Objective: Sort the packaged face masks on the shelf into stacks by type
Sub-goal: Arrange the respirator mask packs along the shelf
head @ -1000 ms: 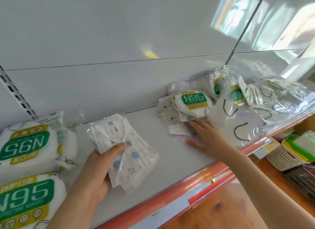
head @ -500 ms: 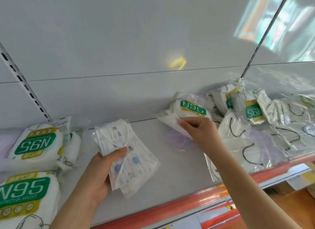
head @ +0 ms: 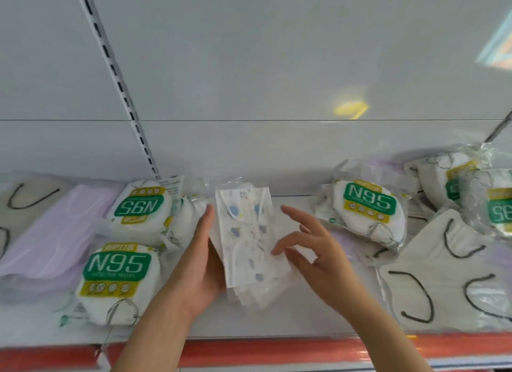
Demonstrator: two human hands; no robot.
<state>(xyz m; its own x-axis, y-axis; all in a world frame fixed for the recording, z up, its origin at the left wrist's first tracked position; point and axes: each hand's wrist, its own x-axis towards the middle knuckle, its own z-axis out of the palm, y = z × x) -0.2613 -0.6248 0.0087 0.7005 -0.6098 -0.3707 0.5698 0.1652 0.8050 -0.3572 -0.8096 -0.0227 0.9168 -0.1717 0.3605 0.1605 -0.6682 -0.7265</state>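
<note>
My left hand (head: pixel 198 263) holds a stack of clear-wrapped white masks with blue cartoon prints (head: pixel 246 233) by its left edge, above the middle of the shelf (head: pixel 277 320). My right hand (head: pixel 313 249) hovers at the stack's right side, fingers spread, fingertips touching or nearly touching the top pack. Two N95 packs lie left, one in front (head: pixel 116 277) and one behind (head: pixel 138 208). Lilac masks (head: pixel 52 235) lie further left. Another N95 pack (head: pixel 368 205) sits to the right.
Beige folded masks with black ear loops (head: pixel 443 263) cover the shelf's right end, with more N95 packs (head: pixel 457 183) behind them. A beige mask (head: pixel 25 199) lies at the far left. A red strip (head: pixel 277 352) runs along the front edge. A slotted upright (head: pixel 119 86) climbs the back wall.
The view swung left. My right hand left the pile on the right and came to the printed stack in my left hand, which now holds a pack more on top.
</note>
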